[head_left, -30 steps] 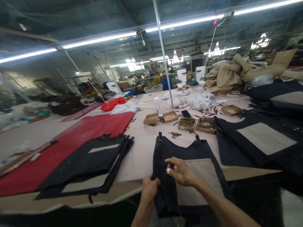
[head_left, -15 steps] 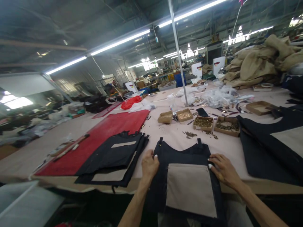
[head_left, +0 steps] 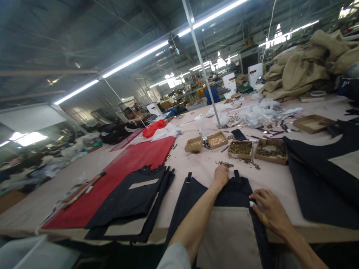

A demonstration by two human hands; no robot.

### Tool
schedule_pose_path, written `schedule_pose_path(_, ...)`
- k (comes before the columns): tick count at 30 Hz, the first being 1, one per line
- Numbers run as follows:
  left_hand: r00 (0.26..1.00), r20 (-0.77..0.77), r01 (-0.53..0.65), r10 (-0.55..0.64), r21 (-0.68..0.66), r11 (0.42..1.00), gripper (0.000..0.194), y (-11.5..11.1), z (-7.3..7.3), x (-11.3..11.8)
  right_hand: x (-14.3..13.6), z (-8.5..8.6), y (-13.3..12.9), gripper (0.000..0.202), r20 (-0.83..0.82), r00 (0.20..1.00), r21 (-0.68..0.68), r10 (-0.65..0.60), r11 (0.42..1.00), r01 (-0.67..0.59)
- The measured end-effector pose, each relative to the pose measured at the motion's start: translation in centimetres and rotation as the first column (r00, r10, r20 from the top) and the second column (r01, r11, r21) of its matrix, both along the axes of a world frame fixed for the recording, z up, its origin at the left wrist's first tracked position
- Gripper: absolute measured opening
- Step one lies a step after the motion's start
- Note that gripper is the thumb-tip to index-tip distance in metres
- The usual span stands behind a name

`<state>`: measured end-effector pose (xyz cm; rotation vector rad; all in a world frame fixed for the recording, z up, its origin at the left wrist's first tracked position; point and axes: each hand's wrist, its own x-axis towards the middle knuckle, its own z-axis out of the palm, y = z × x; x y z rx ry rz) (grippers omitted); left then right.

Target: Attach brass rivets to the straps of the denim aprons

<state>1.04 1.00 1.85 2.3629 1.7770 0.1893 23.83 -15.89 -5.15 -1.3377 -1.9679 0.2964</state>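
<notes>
Dark navy apron [head_left: 196, 194] with a beige front pocket panel [head_left: 230, 235], spread flat at the near table edge, bib end pointing away, lower part overhanging.

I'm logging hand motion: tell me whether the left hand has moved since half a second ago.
Yes. The left hand has gone forward from the dark apron's left edge to its top edge, toward the loose rivets on the table.

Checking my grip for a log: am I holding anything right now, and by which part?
Nothing is gripped. Left hand presses the dark apron's top edge; right hand rests flat at its right side.
</notes>
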Motion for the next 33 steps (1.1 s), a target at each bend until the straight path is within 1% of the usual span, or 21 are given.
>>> schedule_pose_path(4,0.996,-0.093,-0.002,0.001,-0.015,1.0,0.031,0.4,-0.1,0.3,-0.1,0.4,0.0,0.026,0.011,1.0,-0.009,-0.021,1.0,0.021)
schedule_pose_path(7,0.988,-0.15,0.011,-0.015,-0.03,0.999,0.044,0.4,0.1,0.7,0.0,0.6,0.0,0.027,0.016,1.0,-0.01,-0.027,1.0,0.027)
schedule_pose_path(9,0.983,-0.178,0.026,-0.032,-0.04,0.999,0.05,0.3,0.3,0.9,0.0,0.7,0.0,0.027,0.015,1.0,-0.014,-0.024,1.0,0.024)
schedule_pose_path(11,0.98,-0.194,0.043,-0.05,-0.041,0.998,0.049,0.2,0.5,1.0,0.1,0.9,0.0,0.026,0.013,1.0,-0.021,-0.023,0.999,0.023)
schedule_pose_path(13,0.981,-0.188,0.051,-0.056,-0.033,0.998,0.044,-0.1,0.7,0.8,0.1,1.1,-0.1,0.025,0.011,1.0,-0.031,-0.025,0.999,0.025)
schedule_pose_path(15,0.989,-0.139,0.058,-0.058,-0.008,0.998,0.039,-0.7,0.9,0.6,0.2,1.4,-0.2,0.025,0.007,1.0,-0.043,-0.028,0.999,0.029)
schedule_pose_path(16,0.994,-0.09,0.06,-0.059,0.012,0.998,0.037,-1.0,1.0,0.6,0.2,1.6,-0.2,0.025,0.006,1.0,-0.048,-0.028,0.998,0.028)
schedule_pose_path(19,0.99,0.119,0.073,-0.077,0.041,0.997,0.034,-2.5,0.7,0.7,0.2,2.0,-0.3,0.026,0.001,1.0,-0.055,-0.023,0.998,0.024)
schedule_pose_path(21,0.966,0.239,0.103,-0.1,-0.001,0.995,0.032,-3.5,0.3,1.0,0.3,2.0,-0.3,0.026,-0.001,1.0,-0.055,-0.028,0.998,0.028)
schedule_pose_path(23,0.943,0.316,0.128,-0.103,-0.062,0.99,0.03,-4.1,-0.2,1.5,0.3,1.9,-0.2,0.026,-0.004,0.999,-0.055,-0.038,0.998,0.037)
schedule_pose_path(26,0.93,0.362,0.106,-0.059,-0.111,0.988,0.028,-4.4,-1.0,2.0,0.3,1.6,-0.1,0.025,-0.007,0.999,-0.046,-0.039,0.998,0.038)
schedule_pose_path(31,0.943,0.331,0.081,-0.043,-0.101,0.992,0.026,-3.8,-2.0,2.2,0.2,1.3,-0.1,0.027,-0.005,0.999,-0.035,-0.041,0.999,0.041)
schedule_pose_path(33,0.94,0.34,0.056,-0.014,-0.116,0.992,0.024,-3.4,-2.4,2.3,0.3,1.4,-0.1,0.027,-0.006,0.999,-0.036,-0.043,0.998,0.042)
